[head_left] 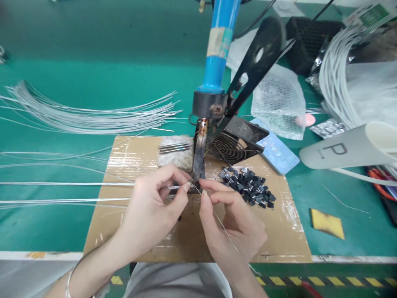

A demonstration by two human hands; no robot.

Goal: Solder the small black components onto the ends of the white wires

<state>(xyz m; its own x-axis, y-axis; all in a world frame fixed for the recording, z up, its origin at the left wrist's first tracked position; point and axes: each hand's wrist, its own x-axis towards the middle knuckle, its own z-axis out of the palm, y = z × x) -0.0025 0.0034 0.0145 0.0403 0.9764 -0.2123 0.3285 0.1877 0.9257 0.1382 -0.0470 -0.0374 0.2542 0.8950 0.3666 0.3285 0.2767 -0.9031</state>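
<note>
A blue soldering iron is fixed in a black metal stand, its tip pointing down between my fingertips. My left hand is closed in a pinch beside the tip. Thin white wires run in from the left and pass behind that hand; what its fingertips hold is mostly hidden. Thumb and index finger of my right hand pinch a thin strand of solder wire just right of the tip, and its tail hangs over my wrist. Right of the iron lies a pile of small black components.
Cardboard lies beneath my hands. Behind them are a white pad with several thin metal-coloured pieces and a black fan. A wire bundle lies left; a white cup and yellow sponge lie right.
</note>
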